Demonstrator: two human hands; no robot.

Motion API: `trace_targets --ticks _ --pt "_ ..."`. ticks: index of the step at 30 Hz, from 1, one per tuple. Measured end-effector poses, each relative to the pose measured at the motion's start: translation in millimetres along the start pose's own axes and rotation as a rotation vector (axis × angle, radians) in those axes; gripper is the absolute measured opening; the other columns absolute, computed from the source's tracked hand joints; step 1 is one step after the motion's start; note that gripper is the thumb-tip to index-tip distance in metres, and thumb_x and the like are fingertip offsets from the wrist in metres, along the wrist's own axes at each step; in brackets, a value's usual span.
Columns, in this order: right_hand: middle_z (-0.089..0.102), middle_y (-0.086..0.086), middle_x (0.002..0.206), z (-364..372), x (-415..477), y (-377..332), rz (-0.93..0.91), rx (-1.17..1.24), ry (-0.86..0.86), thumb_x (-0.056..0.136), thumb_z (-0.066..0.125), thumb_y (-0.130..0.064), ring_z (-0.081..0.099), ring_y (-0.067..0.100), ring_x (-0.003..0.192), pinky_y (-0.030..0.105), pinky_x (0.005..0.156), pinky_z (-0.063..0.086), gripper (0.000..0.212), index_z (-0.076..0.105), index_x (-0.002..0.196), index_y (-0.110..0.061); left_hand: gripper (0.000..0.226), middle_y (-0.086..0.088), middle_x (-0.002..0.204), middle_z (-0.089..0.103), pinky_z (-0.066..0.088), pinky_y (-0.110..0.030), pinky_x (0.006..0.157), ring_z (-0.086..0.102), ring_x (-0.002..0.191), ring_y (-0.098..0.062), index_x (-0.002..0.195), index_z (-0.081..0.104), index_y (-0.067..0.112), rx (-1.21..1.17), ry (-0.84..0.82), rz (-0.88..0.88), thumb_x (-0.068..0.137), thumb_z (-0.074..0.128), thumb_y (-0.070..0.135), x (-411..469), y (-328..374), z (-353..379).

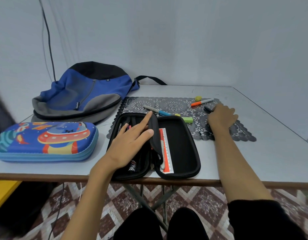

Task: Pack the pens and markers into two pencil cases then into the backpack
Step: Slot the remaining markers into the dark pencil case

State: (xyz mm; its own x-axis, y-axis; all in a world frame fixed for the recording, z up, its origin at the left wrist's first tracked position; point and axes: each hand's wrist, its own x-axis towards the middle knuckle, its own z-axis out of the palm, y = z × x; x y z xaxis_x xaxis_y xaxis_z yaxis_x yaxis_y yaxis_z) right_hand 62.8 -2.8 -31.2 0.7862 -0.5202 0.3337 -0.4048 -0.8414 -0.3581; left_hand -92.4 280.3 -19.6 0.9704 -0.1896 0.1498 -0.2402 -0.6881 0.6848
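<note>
A black hard-shell zip pencil case (179,146) lies open like a book at the tabletop's near edge, with a red-and-white ruler (167,151) and a white pen (162,149) in its right half. The left hand (130,144) rests flat across the left half, fingers spread, its forefinger on the black centre flap (154,132) — gripping nothing. The right hand (222,116) is curled over a black marker (208,109) on the dark lace-pattern mat (175,105); whether it has closed on it I cannot tell. Also on the mat: an orange-capped marker (201,102), a blue-capped marker (156,110), a green highlighter (187,119). A closed blue cartoon-print pencil case (46,141) sits at the left edge — behind it, a blue, grey and black backpack (84,91).
</note>
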Motion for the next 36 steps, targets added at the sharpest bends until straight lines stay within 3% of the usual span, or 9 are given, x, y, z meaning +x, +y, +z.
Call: trace_targets --ticks 4,6,11,15,20,27,30,33,36 --pt "0.065 0.014 0.109 -2 0 1 0.001 0.1 0.006 0.087 0.056 -0.003 0.053 0.035 0.112 0.042 0.096 0.035 0.02 0.066 0.101 -0.012 0.054 0.027 0.15 0.034 0.005 -0.035 0.122 0.006 0.151 -0.014 0.139 0.004 0.072 0.004 0.0 -0.003 0.087 0.021 0.072 1 0 0" --pt "0.067 0.012 0.103 -6 -2 1 -0.011 0.164 0.004 0.085 0.057 -0.003 0.058 0.034 0.105 0.04 0.094 0.036 0.019 0.068 0.097 -0.013 0.051 0.03 0.143 0.035 0.002 -0.031 0.12 0.008 0.15 -0.011 0.141 0.004 0.069 -0.001 -0.014 -0.001 0.093 0.023 0.067 1 1 0" --pt "0.062 0.003 0.097 -20 -6 -1 -0.072 0.537 -0.003 0.081 0.066 -0.009 0.061 0.022 0.083 0.03 0.069 0.046 0.028 0.065 0.108 -0.011 0.063 0.024 0.154 0.03 0.004 -0.036 0.12 0.003 0.152 -0.014 0.139 0.002 0.072 0.005 -0.001 -0.01 0.077 0.015 0.077 0 1 0" --pt "0.066 0.014 0.079 -33 -15 -11 -0.038 1.136 -0.31 0.079 0.069 -0.001 0.059 0.015 0.052 0.027 0.052 0.054 0.04 0.056 0.118 -0.005 0.048 0.03 0.139 0.036 0.005 -0.028 0.118 0.006 0.15 -0.012 0.144 0.007 0.065 -0.017 -0.005 -0.01 0.101 0.027 0.055 -3 7 -1" --pt "0.065 0.019 0.086 -47 -22 -20 -0.105 1.43 -0.693 0.084 0.066 0.003 0.061 0.019 0.056 0.027 0.054 0.055 0.054 0.045 0.132 -0.009 0.048 0.02 0.152 0.035 0.004 -0.028 0.117 0.006 0.149 -0.01 0.144 0.007 0.063 -0.021 -0.008 -0.017 0.103 0.028 0.047 -5 11 -2" --pt "0.069 0.024 0.089 -64 -43 -33 -0.468 1.125 -1.149 0.077 0.069 0.001 0.066 0.023 0.062 0.026 0.056 0.057 0.055 0.054 0.129 -0.012 0.057 0.031 0.152 0.026 0.006 -0.038 0.119 -0.001 0.152 -0.016 0.138 0.004 0.073 -0.007 -0.001 -0.023 0.084 0.022 0.074 -2 2 -1" --pt "0.069 0.02 0.079 -65 -52 -42 -0.584 0.968 -1.25 0.081 0.066 0.006 0.067 0.025 0.062 0.028 0.058 0.058 0.05 0.053 0.126 -0.008 0.047 0.038 0.141 0.023 0.004 -0.033 0.118 -0.001 0.15 -0.011 0.141 0.006 0.069 -0.016 -0.001 -0.012 0.101 0.028 0.056 -2 4 -1" --pt "0.069 0.016 0.072 -64 -58 -49 -0.623 0.824 -1.3 0.081 0.068 0.006 0.066 0.024 0.059 0.028 0.058 0.058 0.047 0.053 0.124 -0.007 0.048 0.033 0.149 0.025 0.004 -0.031 0.117 0.0 0.149 -0.007 0.141 0.006 0.068 0.001 0.003 -0.002 0.102 0.028 0.051 -3 6 -1" --pt "0.07 0.017 0.073 -64 -61 -50 -0.647 0.685 -1.282 0.08 0.073 0.0 0.065 0.024 0.058 0.026 0.057 0.057 0.048 0.054 0.123 -0.007 0.048 0.041 0.138 0.021 0.003 -0.023 0.114 0.003 0.132 0.01 0.141 0.006 0.067 -0.004 -0.007 0.015 0.101 0.028 0.051 -3 6 -1"
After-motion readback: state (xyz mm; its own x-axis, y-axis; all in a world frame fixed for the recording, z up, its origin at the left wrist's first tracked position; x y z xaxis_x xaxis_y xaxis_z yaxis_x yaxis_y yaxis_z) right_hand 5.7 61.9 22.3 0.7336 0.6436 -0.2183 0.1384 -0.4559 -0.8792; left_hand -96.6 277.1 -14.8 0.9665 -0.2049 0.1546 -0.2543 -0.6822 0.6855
